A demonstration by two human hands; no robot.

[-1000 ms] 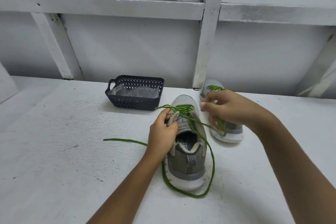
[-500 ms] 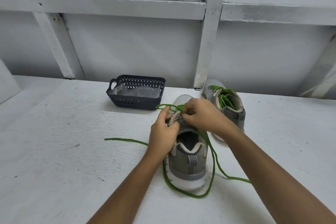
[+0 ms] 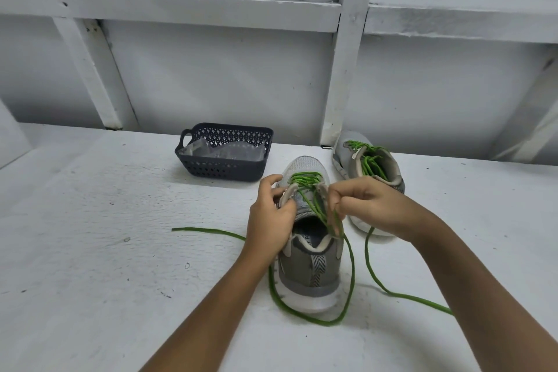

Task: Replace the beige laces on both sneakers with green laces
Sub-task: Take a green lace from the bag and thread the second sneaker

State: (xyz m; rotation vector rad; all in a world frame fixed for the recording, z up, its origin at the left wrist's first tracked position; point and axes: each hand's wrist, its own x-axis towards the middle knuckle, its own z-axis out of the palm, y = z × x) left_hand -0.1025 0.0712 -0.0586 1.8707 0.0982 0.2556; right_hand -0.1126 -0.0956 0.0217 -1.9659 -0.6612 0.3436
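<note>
Your left hand [image 3: 268, 217] grips the left eyelet edge of the near sneaker [image 3: 305, 275] at mid-table, while your right hand [image 3: 374, 205] pinches the green lace [image 3: 352, 275] at its right edge, loose ends trailing on the table [image 3: 105, 251].

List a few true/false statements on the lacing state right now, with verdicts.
1. The near sneaker has a green lace through its front eyelets. True.
2. The right hand is empty. False: it pinches the green lace.
3. The far sneaker is laced in beige. False: it is laced in green.
4. The left hand grips the near sneaker's eyelet flap. True.
5. The dark basket sits on the near sneaker. False: it stands on the table, apart, to the left.
</note>
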